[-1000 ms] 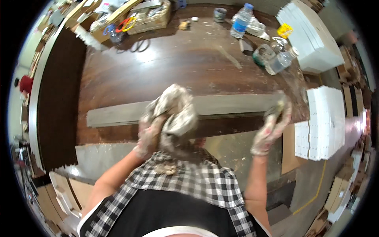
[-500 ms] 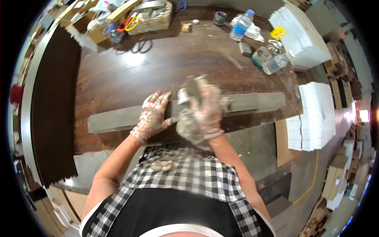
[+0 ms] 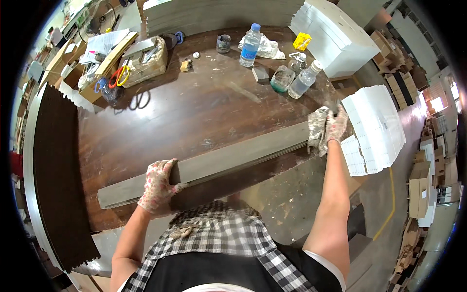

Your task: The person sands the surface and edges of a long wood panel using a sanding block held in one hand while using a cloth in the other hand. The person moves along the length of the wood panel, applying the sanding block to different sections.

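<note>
A stack of long, thin grey strips (image 3: 243,152) lies slantwise along the table's near edge. My left hand (image 3: 158,186), in a white glove with pink spots, presses near the strips' left end, fingers stretched out and thumb apart along the near edge. At the strips' far right end, my right hand (image 3: 337,124) wears a similar glove and is closed on a stained, crumpled rag (image 3: 317,127). The rag covers that end of the strips and hangs past the table edge. Something dark shows above the right fingers, too blurred to name.
On the brown table (image 3: 146,141), water bottles (image 3: 250,46), a jar (image 3: 282,79) and a small grey block (image 3: 260,74) stand at the back right. Scissors (image 3: 119,77) and a wrapped box (image 3: 146,63) sit back left. Stacked white sheets (image 3: 377,129) rise beside the right edge.
My right hand has swept with the rag from the strips' middle to their right end. My left hand has shifted left and nearer along the strips. The head view has turned.
</note>
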Demonstrator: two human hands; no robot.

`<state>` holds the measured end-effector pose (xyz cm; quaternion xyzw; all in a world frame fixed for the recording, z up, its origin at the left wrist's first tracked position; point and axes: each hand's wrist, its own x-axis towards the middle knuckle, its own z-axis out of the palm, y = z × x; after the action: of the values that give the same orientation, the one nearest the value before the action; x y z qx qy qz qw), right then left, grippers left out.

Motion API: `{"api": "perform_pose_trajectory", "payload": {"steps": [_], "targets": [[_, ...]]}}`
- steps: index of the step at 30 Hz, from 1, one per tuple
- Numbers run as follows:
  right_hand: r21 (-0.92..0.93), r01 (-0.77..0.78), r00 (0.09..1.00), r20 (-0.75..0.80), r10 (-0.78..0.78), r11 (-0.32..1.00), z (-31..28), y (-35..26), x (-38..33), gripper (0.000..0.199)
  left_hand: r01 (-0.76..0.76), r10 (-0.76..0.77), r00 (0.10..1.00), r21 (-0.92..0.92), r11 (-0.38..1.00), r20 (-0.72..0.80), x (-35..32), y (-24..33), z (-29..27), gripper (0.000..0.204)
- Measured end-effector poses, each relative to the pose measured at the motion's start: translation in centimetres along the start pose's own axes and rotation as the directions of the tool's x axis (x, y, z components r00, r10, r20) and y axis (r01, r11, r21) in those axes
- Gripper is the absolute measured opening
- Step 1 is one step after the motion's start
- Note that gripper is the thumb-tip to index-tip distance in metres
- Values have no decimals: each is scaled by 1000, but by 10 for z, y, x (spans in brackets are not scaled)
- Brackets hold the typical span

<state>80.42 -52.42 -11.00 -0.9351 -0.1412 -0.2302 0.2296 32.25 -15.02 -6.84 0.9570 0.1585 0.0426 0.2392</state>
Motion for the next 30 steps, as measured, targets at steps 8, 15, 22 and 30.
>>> {"api": "perform_pose_trajectory", "payload": {"steps": [8,15,22,30], "targets": [[467,-109,938,-245,247,877,-51,21,-11,38,25,-69,994,426,904,90,-1,14,-21,45],[780,-116,900,-180,398,615,-103,-29,-27,40,-106,97,991,-96,990,-93,7,-32,4,37],[788,-74,941,-149,305,612,-109,-40,-47,42,-22,15,970,26,999,244,54,-73,12,46],[821,-53,943,-146,300,568,-120,-44,-79,40,-161,110,923,110,981,368,64,-72,24,58]]}}
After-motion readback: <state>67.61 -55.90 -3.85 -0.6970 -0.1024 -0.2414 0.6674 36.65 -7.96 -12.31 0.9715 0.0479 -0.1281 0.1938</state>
